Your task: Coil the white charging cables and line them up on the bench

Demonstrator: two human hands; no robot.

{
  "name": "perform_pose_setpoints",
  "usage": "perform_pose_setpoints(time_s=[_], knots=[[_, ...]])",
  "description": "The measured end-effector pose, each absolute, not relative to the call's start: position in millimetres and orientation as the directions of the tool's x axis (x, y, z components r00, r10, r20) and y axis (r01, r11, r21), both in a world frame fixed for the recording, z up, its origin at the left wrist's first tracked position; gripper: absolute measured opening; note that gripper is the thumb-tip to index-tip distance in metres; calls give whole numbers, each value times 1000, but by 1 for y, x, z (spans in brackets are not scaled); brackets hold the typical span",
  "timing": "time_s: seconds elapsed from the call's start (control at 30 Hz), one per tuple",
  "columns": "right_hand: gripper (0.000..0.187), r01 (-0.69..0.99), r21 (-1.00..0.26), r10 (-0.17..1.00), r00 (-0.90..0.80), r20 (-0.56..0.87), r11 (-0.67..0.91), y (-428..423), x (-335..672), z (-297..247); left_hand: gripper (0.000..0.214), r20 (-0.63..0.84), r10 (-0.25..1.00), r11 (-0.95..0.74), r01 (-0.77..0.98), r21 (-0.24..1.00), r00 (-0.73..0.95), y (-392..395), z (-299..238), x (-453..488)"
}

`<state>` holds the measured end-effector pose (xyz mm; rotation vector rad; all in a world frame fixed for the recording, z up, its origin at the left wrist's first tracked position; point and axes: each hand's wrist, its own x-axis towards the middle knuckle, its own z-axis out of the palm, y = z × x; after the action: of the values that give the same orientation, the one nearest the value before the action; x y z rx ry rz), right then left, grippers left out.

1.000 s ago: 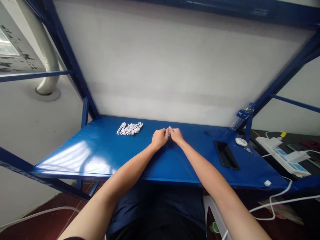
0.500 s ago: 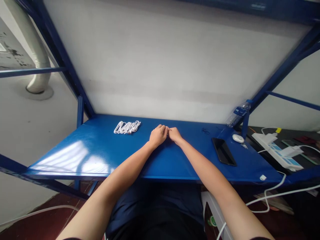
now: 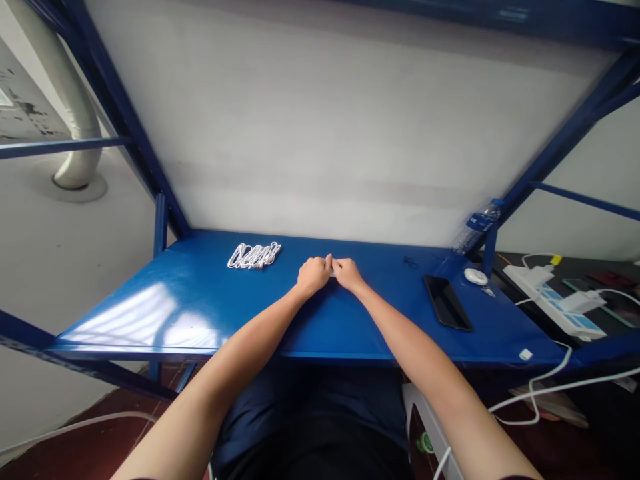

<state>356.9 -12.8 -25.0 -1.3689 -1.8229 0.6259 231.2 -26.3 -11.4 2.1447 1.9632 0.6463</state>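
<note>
My left hand (image 3: 314, 274) and my right hand (image 3: 347, 273) meet over the middle of the blue table (image 3: 250, 313), knuckles up and fingers curled. Between them shows a sliver of white cable (image 3: 333, 273), gripped from both sides. Most of it is hidden under the fingers, so its full shape cannot be made out. Left of my hands lies a row of bundled white cables (image 3: 255, 255), apart from them.
On the right are a black phone (image 3: 449, 303), a white oval case (image 3: 475, 277), dark ties (image 3: 411, 262), a leaning water bottle (image 3: 477, 227) and a small white piece (image 3: 525, 355). A power strip (image 3: 555, 303) stands beyond the right edge. Blue frame posts flank the table.
My fingers have shifted: both hands are now closed with thumbs together at the middle, and a bit of white shows between them. The other things lie as before.
</note>
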Motion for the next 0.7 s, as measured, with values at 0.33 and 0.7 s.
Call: perform_pose_setpoints(time_s=[0.33,0.7], knots=[[46,495,-861,993,-79,93,120,-2,362,-23,48,386,883,-369,904,216,267,-35,-10,229],[33,548,-821,933,-189,-307,-159,8,359,-3,57,244,903,-377,925,58,353,-27,-8,226]])
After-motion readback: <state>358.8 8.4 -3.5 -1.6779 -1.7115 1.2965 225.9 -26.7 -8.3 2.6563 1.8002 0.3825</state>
